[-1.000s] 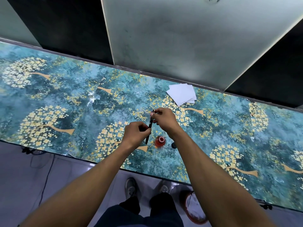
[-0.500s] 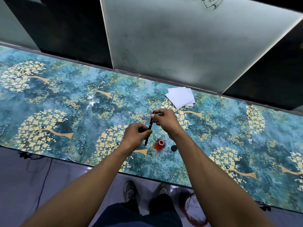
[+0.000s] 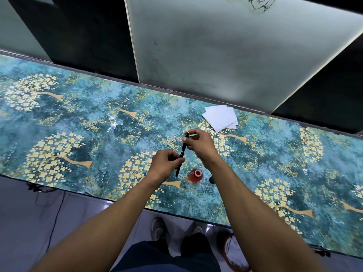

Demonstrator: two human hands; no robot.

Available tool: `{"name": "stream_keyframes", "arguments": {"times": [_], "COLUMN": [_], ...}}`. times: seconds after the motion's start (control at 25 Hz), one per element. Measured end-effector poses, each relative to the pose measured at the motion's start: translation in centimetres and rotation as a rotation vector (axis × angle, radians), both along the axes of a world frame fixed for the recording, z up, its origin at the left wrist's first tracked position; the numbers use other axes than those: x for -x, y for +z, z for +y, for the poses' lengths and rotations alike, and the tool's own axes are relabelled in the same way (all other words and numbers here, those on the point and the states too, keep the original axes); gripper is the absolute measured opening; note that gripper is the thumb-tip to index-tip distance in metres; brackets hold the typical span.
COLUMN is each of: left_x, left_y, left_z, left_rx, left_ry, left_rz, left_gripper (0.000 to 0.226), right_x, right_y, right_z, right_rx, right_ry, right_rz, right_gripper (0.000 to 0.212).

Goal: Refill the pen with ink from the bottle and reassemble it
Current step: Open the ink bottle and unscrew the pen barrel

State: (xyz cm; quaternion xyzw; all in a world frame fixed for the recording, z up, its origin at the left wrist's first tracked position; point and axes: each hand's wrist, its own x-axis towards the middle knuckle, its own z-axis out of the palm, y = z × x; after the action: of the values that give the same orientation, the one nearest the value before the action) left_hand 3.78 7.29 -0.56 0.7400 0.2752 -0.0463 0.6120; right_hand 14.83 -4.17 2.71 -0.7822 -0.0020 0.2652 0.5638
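Observation:
A slim black pen is held above the table between both hands, running from near-left to far-right. My left hand pinches its lower part. My right hand grips its upper end between thumb and fingers. Just below the hands an open bottle of red ink stands on the table. Its small black cap lies to the right of it, partly hidden by my right forearm.
A small stack of white paper sheets lies beyond my right hand near the table's far edge. The table has a teal cloth with yellow trees. Its near edge runs just under my forearms, with my shoes and the floor below.
Both hands keep the same hold on the pen. The view has tilted a little, so everything sits slightly lower in the frame.

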Motion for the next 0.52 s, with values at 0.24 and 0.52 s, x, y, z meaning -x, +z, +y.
{"name": "stream_keyframes", "arguments": {"times": [0.24,0.52], "left_x": [1.1,2.5], "left_y": [-0.7,-1.2], "left_z": [0.6,1.0], "left_rx": [-0.044,-0.054], "left_ry": [0.031,0.046], "left_rz": [0.064,0.126], "left_gripper": [0.016,0.018], "right_x": [-1.3,-1.3], "right_y": [-1.6,-6.0], "right_z": [0.4,0.1], "right_rx": [-0.043,0.475], "right_ry": [-0.177,0.021], "right_rz": [0.050,-0.001], "right_gripper": [0.024,0.022]}}
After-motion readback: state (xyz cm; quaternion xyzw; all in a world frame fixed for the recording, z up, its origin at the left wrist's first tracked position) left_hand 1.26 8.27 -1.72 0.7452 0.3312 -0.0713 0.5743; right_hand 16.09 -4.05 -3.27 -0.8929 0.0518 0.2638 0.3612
